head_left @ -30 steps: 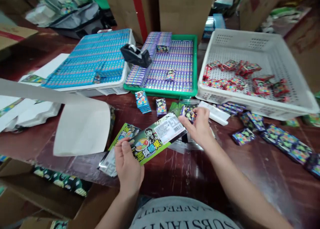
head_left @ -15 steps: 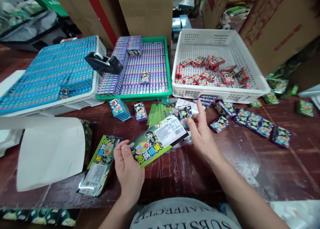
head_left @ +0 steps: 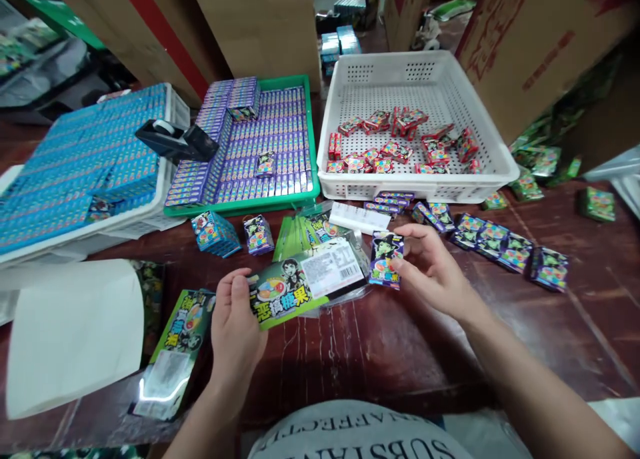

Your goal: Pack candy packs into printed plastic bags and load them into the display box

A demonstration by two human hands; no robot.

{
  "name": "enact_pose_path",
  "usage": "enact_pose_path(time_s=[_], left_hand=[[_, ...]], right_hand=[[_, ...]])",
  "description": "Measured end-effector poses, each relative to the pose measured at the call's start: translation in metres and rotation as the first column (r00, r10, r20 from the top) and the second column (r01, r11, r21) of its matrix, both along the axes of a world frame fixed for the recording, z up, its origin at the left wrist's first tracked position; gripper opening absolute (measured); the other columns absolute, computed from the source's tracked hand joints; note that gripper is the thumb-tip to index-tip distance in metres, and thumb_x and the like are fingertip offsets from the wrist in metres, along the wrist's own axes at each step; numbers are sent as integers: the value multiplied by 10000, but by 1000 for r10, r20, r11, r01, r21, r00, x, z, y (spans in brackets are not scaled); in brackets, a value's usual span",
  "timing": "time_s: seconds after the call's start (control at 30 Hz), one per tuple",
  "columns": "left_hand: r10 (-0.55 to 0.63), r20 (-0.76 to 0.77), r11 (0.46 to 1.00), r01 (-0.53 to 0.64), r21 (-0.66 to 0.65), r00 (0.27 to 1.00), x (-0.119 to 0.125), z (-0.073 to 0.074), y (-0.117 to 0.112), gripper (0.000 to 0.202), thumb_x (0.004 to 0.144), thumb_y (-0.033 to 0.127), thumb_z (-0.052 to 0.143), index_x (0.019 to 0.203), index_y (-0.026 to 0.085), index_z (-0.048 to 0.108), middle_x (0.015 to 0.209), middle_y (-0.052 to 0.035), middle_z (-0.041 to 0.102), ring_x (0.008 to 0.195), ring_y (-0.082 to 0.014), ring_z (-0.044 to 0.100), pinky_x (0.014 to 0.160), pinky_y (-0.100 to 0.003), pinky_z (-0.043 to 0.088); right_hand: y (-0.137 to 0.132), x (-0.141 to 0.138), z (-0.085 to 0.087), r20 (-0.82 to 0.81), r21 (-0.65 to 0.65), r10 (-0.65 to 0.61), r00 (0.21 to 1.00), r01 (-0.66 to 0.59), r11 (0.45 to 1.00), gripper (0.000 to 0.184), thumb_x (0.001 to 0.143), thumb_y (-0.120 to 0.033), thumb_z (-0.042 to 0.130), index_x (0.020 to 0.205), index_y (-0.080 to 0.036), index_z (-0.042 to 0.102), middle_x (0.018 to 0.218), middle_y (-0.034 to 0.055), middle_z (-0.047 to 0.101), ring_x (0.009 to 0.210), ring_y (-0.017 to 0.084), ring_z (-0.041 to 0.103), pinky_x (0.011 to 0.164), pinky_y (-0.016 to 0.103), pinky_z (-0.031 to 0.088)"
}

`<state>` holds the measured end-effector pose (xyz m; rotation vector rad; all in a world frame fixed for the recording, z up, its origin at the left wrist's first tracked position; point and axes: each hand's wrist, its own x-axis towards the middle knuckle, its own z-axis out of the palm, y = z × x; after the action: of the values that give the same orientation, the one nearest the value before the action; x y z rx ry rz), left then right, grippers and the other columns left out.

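My left hand (head_left: pixel 236 325) pinches the left end of a flat green and black candy packet (head_left: pixel 285 292), which has a white barcode label towards its right end. Between the thumb and fingers of my right hand (head_left: pixel 433 269) is a small purple candy box (head_left: pixel 387 259), held upright just beyond the packet's right end. Under and behind the packet lie more green packets (head_left: pixel 293 235) in clear plastic and a white paper strip (head_left: pixel 360 217). A filled green packet (head_left: pixel 175 352) rests on the table left of my left hand.
A white crate (head_left: pixel 415 189) holds loose red boxes. Purple boxes fill a green tray (head_left: pixel 314 159), and blue boxes fill another white crate (head_left: pixel 175 165) with a tape dispenser (head_left: pixel 175 142) at its edge. Several purple boxes (head_left: pixel 493 242) lie at right. Cardboard cartons (head_left: pixel 260 25) stand behind.
My right hand has drawn the purple box to the right, away from the packet's label end, and the box now shows fully. The packet in my left hand lies flatter. The whole view has shifted.
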<state>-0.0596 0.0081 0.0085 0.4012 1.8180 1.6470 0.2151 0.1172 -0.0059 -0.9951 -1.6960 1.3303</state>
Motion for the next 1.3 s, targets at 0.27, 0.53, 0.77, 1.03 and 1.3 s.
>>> enact_pose_path(time_s=[0.27,0.53,0.77,1.03,1.3], left_hand=[[-82,33,996,81,34,996,3,-3,13,347,832,499,732,1039,239,630,743,47,632,597,-122,626,601,-222,539],[-183,74,983,181,38,980,13,-5,28,440,745,527,810,1027,247,623,765,43,671,613,-139,654,569,-218,553],[-152,176,987,158,-19,973,23,-7,49,488,744,577,795,1077,267,619,825,39,700,600,-146,664,506,-213,526],[-110,205,993,117,-21,973,9,-14,54,469,750,535,806,1118,305,631,869,46,736,630,-170,702,557,-249,567],[-30,150,996,42,-77,988,1,-18,40,391,796,520,762,1101,303,647,845,23,729,605,-175,686,505,-244,555]], right_hand=[[-1,17,0,9,-114,187,982,-185,976,432,951,-355,658,1331,-326,453,902,-6,597,787,165,608,652,293,522],[5,38,1,108,-54,167,980,-161,985,334,957,-384,644,1278,-295,618,997,24,669,852,165,610,761,327,529],[13,26,-14,76,136,-92,993,81,987,193,949,-367,660,1115,-284,711,879,23,670,800,186,651,718,328,550],[217,-15,46,731,475,-141,668,-348,808,343,986,-230,546,1312,-246,650,1161,115,727,1143,282,623,996,501,482],[268,-10,53,794,374,-8,609,-477,795,399,814,-271,753,1206,-214,704,1024,78,734,922,253,678,833,375,524]])
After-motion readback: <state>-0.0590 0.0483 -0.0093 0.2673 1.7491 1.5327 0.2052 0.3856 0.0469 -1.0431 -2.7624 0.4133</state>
